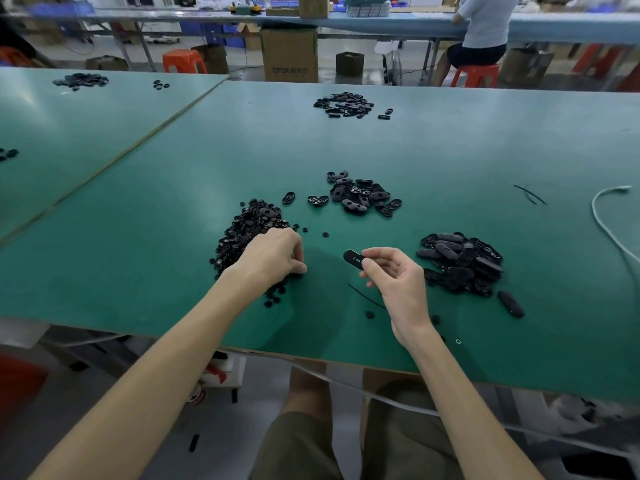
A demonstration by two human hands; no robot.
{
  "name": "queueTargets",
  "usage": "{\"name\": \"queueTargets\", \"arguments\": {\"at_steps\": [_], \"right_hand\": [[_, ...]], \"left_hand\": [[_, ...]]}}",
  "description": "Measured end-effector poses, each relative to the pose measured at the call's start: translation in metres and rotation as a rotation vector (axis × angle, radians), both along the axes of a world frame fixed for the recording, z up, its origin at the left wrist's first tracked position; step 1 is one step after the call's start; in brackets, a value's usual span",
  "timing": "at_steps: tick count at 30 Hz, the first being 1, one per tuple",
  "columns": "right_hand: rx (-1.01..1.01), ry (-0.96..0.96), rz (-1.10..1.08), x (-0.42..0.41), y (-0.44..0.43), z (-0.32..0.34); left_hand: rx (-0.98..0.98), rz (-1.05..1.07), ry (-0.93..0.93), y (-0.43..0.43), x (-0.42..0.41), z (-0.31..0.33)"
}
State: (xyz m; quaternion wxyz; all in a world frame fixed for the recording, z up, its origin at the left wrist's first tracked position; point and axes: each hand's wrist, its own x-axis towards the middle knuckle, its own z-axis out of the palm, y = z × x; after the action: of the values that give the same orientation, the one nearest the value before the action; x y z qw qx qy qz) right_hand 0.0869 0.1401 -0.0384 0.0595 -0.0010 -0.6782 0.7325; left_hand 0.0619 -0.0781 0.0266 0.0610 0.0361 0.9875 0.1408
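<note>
A black oval piece [352, 258] is pinched at one end between the thumb and first finger of the right hand [394, 282]. The piece is held up just to the right of the pile of small round bits [246, 230] on the green table [138, 237]. The left hand [273, 258] is laid on that pile, fingers curled down. Whether a bit is held in it cannot be told. A heap of oval pieces [460, 265] is seen farther right of the pile.
</note>
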Motion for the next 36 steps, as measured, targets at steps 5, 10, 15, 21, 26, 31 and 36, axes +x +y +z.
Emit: {"name": "queueTargets", "arguments": {"at_steps": [5,10,15,21,26,31,36], "right_hand": [[0.008,0.003,0.0,0.0,-0.001,-0.001],[0.006,0.0,-0.007,-0.001,-0.001,-0.002],[-0.004,0.003,-0.018,-0.001,-0.001,-0.003],[-0.052,0.014,-0.057,-0.002,-0.001,-0.003],[-0.084,0.024,-0.043,-0.001,-0.001,-0.001],[-0.08,0.029,-0.04,0.0,0.0,0.0],[-0.087,0.029,-0.032,0.0,-0.001,0.001]], "left_hand": [[-0.008,-0.027,0.006,0.007,0.001,-0.004],[0.463,0.119,0.11,0.02,0.002,-0.02],[0.853,0.082,0.117,0.04,0.008,-0.031],[1.113,0.116,0.166,0.051,0.013,-0.041],[1.235,0.153,0.149,0.057,0.018,-0.045],[1.28,0.204,0.181,0.062,0.021,-0.049],[1.243,0.184,0.226,0.067,0.023,-0.052]]}}
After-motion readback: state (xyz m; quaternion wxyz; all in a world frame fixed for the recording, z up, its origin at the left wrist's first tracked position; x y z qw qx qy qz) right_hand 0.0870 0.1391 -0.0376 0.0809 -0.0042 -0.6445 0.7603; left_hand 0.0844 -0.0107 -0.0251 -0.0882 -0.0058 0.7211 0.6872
